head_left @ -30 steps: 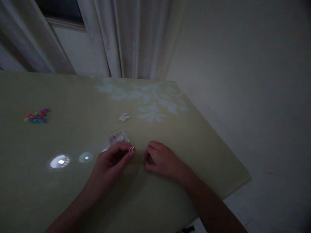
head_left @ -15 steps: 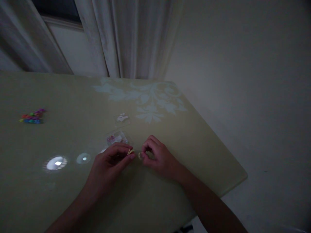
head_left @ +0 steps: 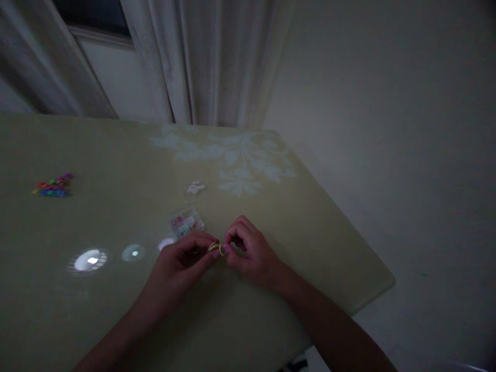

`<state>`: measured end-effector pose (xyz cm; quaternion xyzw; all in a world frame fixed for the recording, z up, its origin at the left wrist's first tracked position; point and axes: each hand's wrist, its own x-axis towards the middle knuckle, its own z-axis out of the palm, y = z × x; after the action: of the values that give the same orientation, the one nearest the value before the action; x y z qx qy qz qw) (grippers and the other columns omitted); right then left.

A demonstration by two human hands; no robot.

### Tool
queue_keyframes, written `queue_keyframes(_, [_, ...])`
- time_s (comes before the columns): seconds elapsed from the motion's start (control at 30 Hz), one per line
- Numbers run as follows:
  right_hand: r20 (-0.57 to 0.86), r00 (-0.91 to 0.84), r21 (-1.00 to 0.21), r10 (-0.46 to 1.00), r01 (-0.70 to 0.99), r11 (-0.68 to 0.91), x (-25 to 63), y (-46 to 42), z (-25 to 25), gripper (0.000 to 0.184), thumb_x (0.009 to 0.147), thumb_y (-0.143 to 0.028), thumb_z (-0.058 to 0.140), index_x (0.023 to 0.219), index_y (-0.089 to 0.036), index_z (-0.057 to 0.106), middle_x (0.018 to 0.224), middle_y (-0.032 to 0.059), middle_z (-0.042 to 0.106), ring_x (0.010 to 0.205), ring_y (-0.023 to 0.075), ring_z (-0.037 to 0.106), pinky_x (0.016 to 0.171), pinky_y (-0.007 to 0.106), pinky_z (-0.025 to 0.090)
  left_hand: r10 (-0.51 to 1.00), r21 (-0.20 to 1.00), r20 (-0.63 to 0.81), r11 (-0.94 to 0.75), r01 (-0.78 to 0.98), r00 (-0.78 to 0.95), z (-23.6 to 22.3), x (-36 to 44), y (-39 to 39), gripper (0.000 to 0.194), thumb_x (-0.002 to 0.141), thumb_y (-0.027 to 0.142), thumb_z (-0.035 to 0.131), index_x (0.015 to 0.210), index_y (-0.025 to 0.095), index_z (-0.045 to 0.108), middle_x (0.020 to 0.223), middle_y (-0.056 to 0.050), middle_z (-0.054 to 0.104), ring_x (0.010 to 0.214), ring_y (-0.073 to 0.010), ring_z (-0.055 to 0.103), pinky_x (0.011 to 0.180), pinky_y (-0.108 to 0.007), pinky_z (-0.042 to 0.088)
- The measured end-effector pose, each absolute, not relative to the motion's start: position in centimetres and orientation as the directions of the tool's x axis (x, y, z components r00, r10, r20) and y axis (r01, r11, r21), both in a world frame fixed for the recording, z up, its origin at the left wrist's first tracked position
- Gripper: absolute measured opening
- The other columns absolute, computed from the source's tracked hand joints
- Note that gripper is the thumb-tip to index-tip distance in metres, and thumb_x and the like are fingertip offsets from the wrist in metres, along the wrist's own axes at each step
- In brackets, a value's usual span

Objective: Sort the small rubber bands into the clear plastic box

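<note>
Forearms angled inward, left hand pinching yellow loops, right hand a yellow ring

The single head view looks forward and down over the table, hands fairly near, curtains and wall beyond.

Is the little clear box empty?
Not empty: the clear box has pinkish bits showing inside. How full it is, I can't tell.
</note>
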<state>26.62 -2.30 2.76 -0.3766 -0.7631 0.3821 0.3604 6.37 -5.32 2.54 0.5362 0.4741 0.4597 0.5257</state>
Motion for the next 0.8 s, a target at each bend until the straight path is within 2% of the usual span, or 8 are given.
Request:
queue_keyframes(0.27, [0.282, -0.447, -0.832, 0.849, 0.327, 0.448, 26.59, -2.43, 2.96, 0.006, 0.091, -0.021, 0.064, 0.091, -0.022, 0.058, 0.092, 0.0007, 0.053, 0.077, 0.0146, 0.05, 0.068, 0.027, 0.043, 0.984, 1.0, 0.002, -0.006, 0.023, 0.176, 2.94, 6.26, -5.17, 0.008, 0.084, 0.033, 0.083, 0.087, 0.027, 0.084, 0.095, -0.005, 0.08, 0.088, -0.0217, 0.075, 0.079, -0.031, 0.062])
queue_keyframes(0.8, [0.358, -0.457, -0.753, 0.814, 0.375, 0.541, 26.71, -2.53, 2.74, 0.004, 0.096, -0.024, 0.063, 0.096, -0.022, 0.059, 0.094, 0.0022, 0.056, 0.078, 0.015, 0.053, 0.066, 0.027, 0.045, 0.987, 1.0, -0.026, 0.026, 0.003, 0.157, 2.69, 6.34, -5.29, 0.011, 0.085, 0.035, 0.082, 0.089, 0.025, 0.082, 0.095, -0.005, 0.079, 0.088, -0.0202, 0.074, 0.079, -0.029, 0.06])
